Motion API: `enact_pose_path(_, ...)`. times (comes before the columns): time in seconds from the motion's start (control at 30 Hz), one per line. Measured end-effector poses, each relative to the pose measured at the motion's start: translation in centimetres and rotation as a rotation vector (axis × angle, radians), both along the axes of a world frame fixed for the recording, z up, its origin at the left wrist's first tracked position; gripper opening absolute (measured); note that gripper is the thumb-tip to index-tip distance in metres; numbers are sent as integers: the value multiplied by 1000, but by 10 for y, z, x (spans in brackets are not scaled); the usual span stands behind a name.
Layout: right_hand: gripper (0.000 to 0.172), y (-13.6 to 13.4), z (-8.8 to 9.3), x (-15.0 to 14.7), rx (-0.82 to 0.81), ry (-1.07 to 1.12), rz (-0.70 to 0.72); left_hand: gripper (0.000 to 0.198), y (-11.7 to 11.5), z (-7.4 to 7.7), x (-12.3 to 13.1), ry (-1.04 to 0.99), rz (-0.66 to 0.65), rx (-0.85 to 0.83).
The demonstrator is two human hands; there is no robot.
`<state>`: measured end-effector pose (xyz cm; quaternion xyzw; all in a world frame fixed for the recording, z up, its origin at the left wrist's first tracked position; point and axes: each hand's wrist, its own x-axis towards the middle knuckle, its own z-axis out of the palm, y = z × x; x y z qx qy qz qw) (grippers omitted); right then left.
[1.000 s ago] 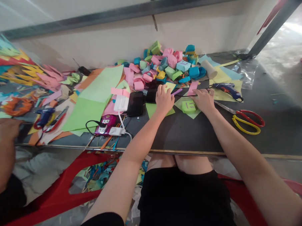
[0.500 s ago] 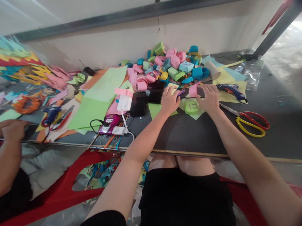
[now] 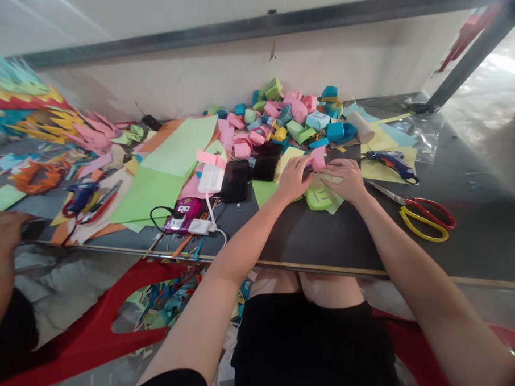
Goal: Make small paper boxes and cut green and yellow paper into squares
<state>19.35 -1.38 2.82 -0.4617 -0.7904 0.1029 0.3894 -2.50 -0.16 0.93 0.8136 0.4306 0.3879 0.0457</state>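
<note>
A pink paper piece (image 3: 318, 159), bent like a loop, stands between my two hands. My left hand (image 3: 295, 177) has its fingers curled in at the left side of the paper; a small dark purple thing shows at its fingertips, too blurred to name. From the right, my right hand (image 3: 347, 178) reaches to the same pink piece, fingers bent and close together, its fingertips partly hidden. Just below the hands lies a light green folded paper box (image 3: 318, 199) with pink marks on top, resting on pale green paper.
A heap of folded paper pieces (image 3: 297, 112) lies at the back. Scissors (image 3: 427, 214) and a glue gun (image 3: 393, 165) are at the right. Left are phones (image 3: 235, 180), a power bank (image 3: 211, 178), a magenta socket block (image 3: 189, 210) and green sheets (image 3: 155, 183). A co-worker's hand (image 3: 2, 230) is far left.
My right hand has shifted slightly left and lower, closer to my left hand. The pink paper has moved left with it and sits between both hands. The purple thing is now mostly covered.
</note>
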Motion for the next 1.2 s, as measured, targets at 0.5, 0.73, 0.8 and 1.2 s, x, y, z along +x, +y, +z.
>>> enact_pose_path(0.5,45,-11,13,-3,-473,850,77,38,-14,11,-2,-128,-1,198)
enact_pose_path(0.73,19,-33,32,-1,-180,457,134,38,-33,28,13,259,-197,345)
enact_pose_path(0.8,14,-42,48,-4,-101,388,86,35,-31,33,14,274,-173,320)
enact_pose_path(1.2,33,-98,39,151,-571,-452,-931,43,-8,15,2,-263,-25,-5)
